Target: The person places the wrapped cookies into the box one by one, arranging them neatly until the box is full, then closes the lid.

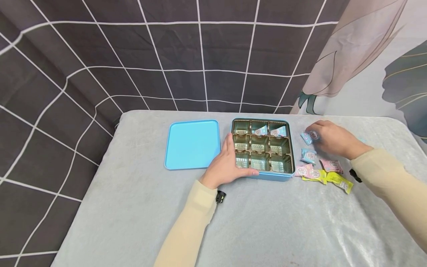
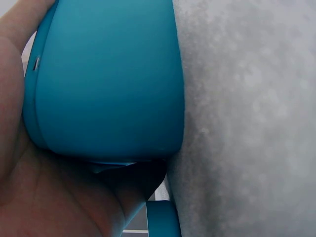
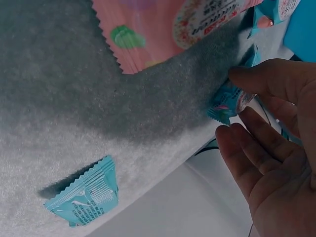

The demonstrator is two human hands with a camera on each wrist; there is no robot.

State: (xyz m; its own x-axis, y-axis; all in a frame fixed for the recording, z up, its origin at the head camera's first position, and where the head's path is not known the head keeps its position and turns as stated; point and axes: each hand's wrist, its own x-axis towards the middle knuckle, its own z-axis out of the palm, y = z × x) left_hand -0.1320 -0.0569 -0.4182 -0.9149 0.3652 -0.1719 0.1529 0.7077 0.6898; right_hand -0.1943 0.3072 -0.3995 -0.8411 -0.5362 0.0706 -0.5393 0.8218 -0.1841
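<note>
a person's two bare hands work at a counter [image 1: 133, 222] spread with pale grey cloth. the right hand [image 1: 335, 139] is down at a small blue packet [image 1: 305, 138] that lies to the right of a blue tin [image 1: 271, 177], level with the tin's back part. the right wrist view shows the thumb and fingers pinching this packet, the thumb lapping over one side and a fingertip against the other; the remaining fingers reach past, free of it. the packet's long axis slants, and the grip crosses it; its uncovered end points left, towards the tin.

the right hand is much the nearer to the packet. the left hand [image 1: 225, 165] is on the far side of the tin, gripping its near left corner, thumb along the front wall and fingers along the left wall. from the right fingers, then, the tin lies to the left, a short gap of cloth between. in the tin's back row, blue packets show in the middle and right compartments.

just nearer the person than the pinched packet lies another blue packet [image 1: 308, 156], then pink packets [image 1: 331, 165] and yellow packets [image 1: 339, 181]. a flat blue lid [image 1: 193, 144] lies left of the tin.
</note>
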